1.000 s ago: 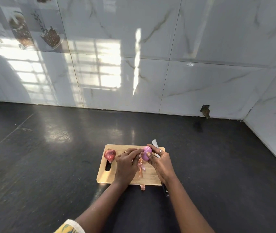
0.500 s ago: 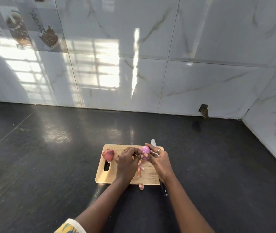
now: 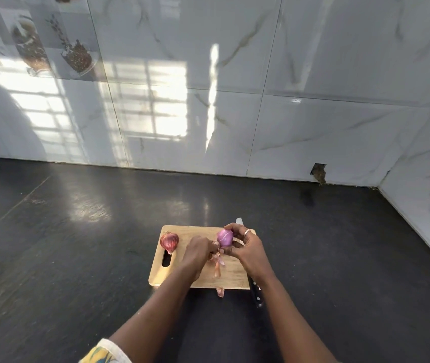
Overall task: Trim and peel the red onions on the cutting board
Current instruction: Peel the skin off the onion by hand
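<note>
Left hand (image 3: 197, 254): back facing up, fingertips bunched at its right side and pinching a strip of onion skin (image 3: 217, 262).
Right hand (image 3: 249, 248): fingers curled over the top of a peeled onion (image 3: 225, 237), gripping it; ring (image 3: 246, 232) on one finger.
Left forearm (image 3: 156, 305): bare, angled up and to the right, with a patterned cuff (image 3: 103, 353) at the bottom edge.
Right forearm (image 3: 287, 310): bare, angled up and to the left.
Spacing: the hands nearly touch.

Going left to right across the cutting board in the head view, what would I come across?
Unpeeled red onion → left hand, pinching onion skin → partly peeled onion → right hand holding it.
</note>
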